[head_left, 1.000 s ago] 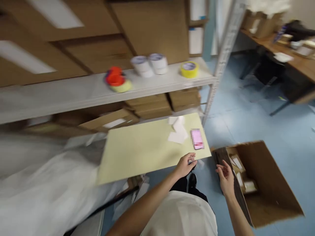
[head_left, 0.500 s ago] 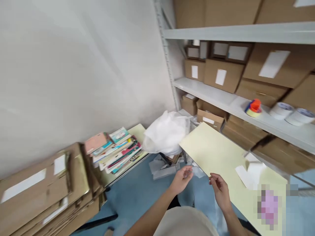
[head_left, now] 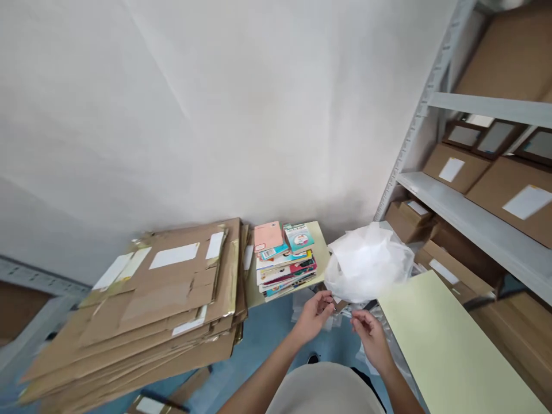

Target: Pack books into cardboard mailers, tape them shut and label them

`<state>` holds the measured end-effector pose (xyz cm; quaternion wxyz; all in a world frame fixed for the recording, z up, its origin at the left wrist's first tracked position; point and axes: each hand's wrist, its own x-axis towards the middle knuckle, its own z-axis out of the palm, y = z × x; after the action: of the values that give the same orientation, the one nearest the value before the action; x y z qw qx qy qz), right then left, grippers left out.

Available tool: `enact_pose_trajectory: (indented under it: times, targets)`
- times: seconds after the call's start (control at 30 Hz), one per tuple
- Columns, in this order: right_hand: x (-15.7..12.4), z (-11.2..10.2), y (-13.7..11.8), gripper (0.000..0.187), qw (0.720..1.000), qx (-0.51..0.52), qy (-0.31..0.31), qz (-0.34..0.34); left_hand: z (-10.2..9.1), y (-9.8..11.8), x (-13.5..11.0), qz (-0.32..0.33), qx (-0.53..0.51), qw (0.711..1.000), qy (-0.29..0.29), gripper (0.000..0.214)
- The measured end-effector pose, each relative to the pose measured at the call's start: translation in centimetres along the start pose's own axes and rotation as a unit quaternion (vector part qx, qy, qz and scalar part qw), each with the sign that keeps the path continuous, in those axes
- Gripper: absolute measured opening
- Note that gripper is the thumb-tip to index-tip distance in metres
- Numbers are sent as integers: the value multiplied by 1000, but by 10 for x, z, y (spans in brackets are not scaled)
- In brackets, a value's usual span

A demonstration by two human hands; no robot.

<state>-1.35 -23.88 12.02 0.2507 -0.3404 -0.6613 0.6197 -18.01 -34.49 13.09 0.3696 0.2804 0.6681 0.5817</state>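
Observation:
My left hand is in front of my body, fingers loosely curled with a gap to the thumb and nothing visible in them. To its right, my right hand hovers with bent fingers apart, also holding nothing I can see. Just beyond both hands a crumpled white plastic bag bulges over a bin-like spot. Left of the bag lies a stack of books and booklets, with a pink booklet on top, on a pale yellow tabletop.
Flattened cardboard boxes are piled high on the left. A second pale yellow table is on the right. Metal shelving with cardboard boxes stands behind it. Scraps lie on the blue floor.
My view has turned left, so the cardboard pile and books appear further right and more fully. The tape rolls have left the view. Both hands stay in front of my body.

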Motion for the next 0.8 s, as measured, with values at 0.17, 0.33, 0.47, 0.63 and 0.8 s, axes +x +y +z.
enact_pose_trajectory:
  times: [0.17,0.33,0.47,0.63,0.8]
  targets:
    - [51,29,-9,48,995,-24,-99,-3,-39,-9,8,-16,-11,995,100,56]
    - [111,55,-15,46,983,-54,-178,-1,-71,-5,39,-26,-23,976,213,56]
    - [167,82,-20,53,980,-73,-185,-8,-87,2,71,-51,-64,963,258,60]
    - [228,118,-19,59,979,-29,-202,22,-89,6,98,-47,-81,931,354,54]
    - [256,141,-9,51,964,30,-242,102,-84,3,109,-54,-95,921,375,52]
